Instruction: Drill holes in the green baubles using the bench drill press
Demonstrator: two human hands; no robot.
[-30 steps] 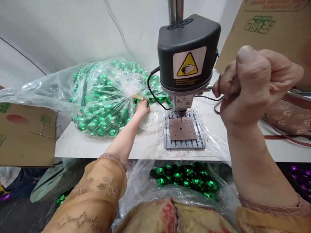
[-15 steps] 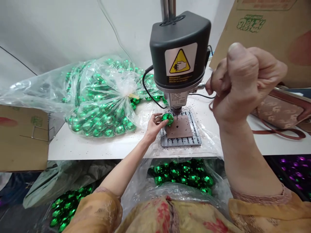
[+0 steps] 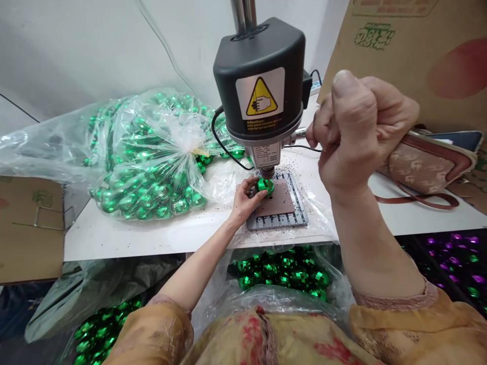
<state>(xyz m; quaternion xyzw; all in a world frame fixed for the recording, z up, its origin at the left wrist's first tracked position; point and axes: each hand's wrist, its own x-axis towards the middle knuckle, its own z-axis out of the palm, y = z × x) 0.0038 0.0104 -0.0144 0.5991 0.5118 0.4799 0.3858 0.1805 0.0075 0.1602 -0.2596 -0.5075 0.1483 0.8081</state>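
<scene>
My left hand (image 3: 245,198) pinches a shiny green faceted ball (image 3: 265,186) between thumb and fingers. The ball is under the chuck of a small black drill press (image 3: 261,81), over a brown square board (image 3: 281,198). That board lies on the slotted metal base plate (image 3: 300,215). My right hand (image 3: 361,121) is closed in a fist at the right of the machine, around its feed handle (image 3: 300,133); most of the handle is hidden by the fingers. Whether the drill bit touches the ball cannot be made out.
A tied clear bag (image 3: 152,157) of green balls lies left on the white table (image 3: 114,233). More green balls (image 3: 283,268) sit in plastic below the front edge. A brown-strapped bag (image 3: 426,157) and cardboard (image 3: 411,61) are at right. Dark shavings litter the tabletop.
My left hand has brought the green ball rightward, from beside the drill to under the chuck. My right hand stays closed at the handle. The whole view has shifted slightly.
</scene>
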